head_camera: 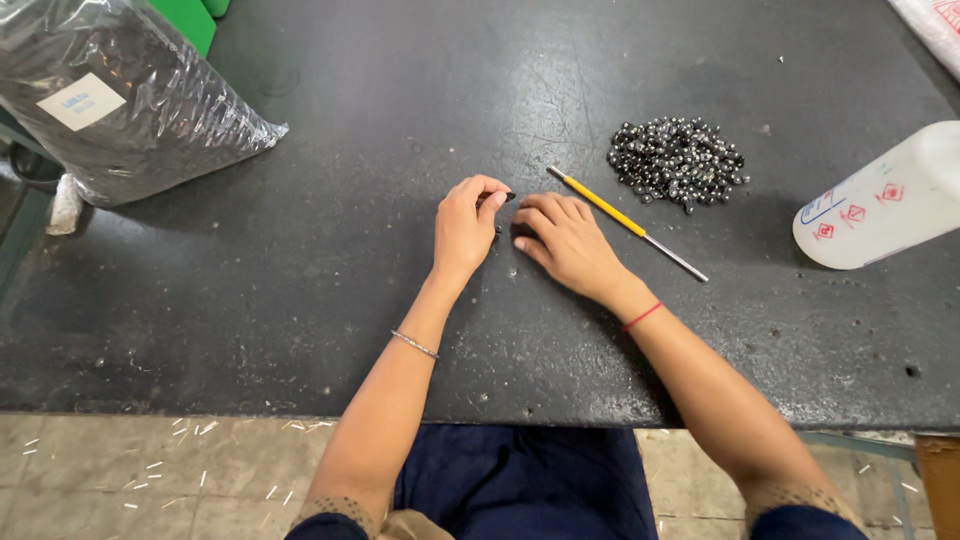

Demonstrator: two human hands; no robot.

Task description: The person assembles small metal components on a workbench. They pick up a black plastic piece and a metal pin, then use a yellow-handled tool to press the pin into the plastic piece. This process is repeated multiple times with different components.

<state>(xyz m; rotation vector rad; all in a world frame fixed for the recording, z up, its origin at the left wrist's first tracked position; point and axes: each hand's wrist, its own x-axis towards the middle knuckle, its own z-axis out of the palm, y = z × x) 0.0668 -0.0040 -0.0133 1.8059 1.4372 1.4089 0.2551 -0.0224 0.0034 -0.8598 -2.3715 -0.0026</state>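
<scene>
Head view left the small dark piece (509, 197) hard to identify, pinched at the left hand (466, 222) fingertips. One yellow-handled metal rod (625, 221) lay just beside the right hand (565, 240), whose fingers curled loosely, knuckles up, on the black worktable (300, 250). One heap of shiny dark beads (677, 160) sat beyond; individual beads were uncountable.

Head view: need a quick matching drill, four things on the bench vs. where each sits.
Things:
1. bead pile
2. yellow-handled tool
3. clear plastic bag
4. white bottle

Places:
A. far left corner of the table
B. lying on its side at the right edge
C. just beyond the right hand
D. beyond the tool, right of centre

Pairs: 1-D, 2-C, 3-A, 4-B
</scene>
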